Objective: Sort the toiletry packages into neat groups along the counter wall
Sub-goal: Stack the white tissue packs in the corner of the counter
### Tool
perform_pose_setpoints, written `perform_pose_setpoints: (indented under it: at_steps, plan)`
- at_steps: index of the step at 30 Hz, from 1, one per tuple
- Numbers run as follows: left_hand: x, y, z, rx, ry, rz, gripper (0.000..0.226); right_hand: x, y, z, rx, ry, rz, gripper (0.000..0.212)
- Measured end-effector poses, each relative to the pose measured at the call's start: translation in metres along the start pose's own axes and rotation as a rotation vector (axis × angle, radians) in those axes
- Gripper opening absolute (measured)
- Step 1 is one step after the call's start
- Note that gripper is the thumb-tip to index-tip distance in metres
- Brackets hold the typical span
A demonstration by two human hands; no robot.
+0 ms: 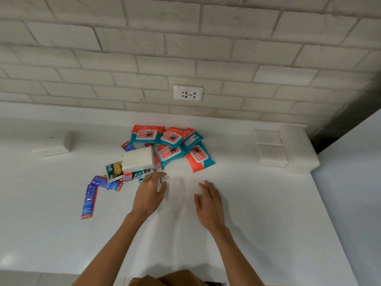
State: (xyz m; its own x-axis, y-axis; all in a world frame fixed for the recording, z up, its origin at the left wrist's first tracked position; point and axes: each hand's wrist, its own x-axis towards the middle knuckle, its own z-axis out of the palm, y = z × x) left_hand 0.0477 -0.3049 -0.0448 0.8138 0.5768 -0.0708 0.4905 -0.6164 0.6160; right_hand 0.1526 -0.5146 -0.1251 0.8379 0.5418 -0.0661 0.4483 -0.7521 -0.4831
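Both hands — left hand (151, 189), right hand (208, 200) — hover open-fingered, empty, just short of the jumbled teal-and-orange wipe packs (172, 144).

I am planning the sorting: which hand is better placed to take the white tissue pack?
Probably left: the left hand, open, is just in front of the white tissue pack; the right hand, also open, is farther right.

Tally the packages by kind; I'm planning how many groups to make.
Orange-and-teal wipes packs: 5
White tissue pack: 1
Green-and-yellow packet: 1
Blue-and-red packets: at least 4
Total: at least 11; some may be hidden
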Motion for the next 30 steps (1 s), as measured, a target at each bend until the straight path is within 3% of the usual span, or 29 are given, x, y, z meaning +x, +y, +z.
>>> perform_pose_setpoints:
  at_steps: [6, 9, 16, 22, 26, 30]
  plan:
    - [0.019, -0.043, -0.042, 0.049, 0.057, 0.07, 0.041, -0.011, -0.006, 0.024, -0.284, 0.064, -0.058, 0.059]
    - [0.036, -0.057, -0.056, 0.111, 0.058, 0.111, 0.058, -0.009, -0.009, 0.025, -0.317, 0.05, -0.039, 0.061]
    - [0.086, -0.081, -0.086, 0.186, -0.137, 0.075, 0.098, -0.009, -0.009, 0.026, -0.328, 0.01, -0.017, 0.062]
    - [0.104, -0.095, -0.101, 0.326, -0.409, 0.066, 0.096, -0.009, -0.013, 0.024, -0.315, 0.004, 0.009, 0.062]
    - [0.109, -0.092, -0.102, 0.342, -0.428, 0.065, 0.097, -0.008, -0.014, 0.024, -0.298, 0.003, 0.023, 0.061]
    - [0.106, -0.091, -0.095, 0.304, -0.339, 0.034, 0.099, -0.007, -0.015, 0.023, -0.283, 0.004, 0.036, 0.06]
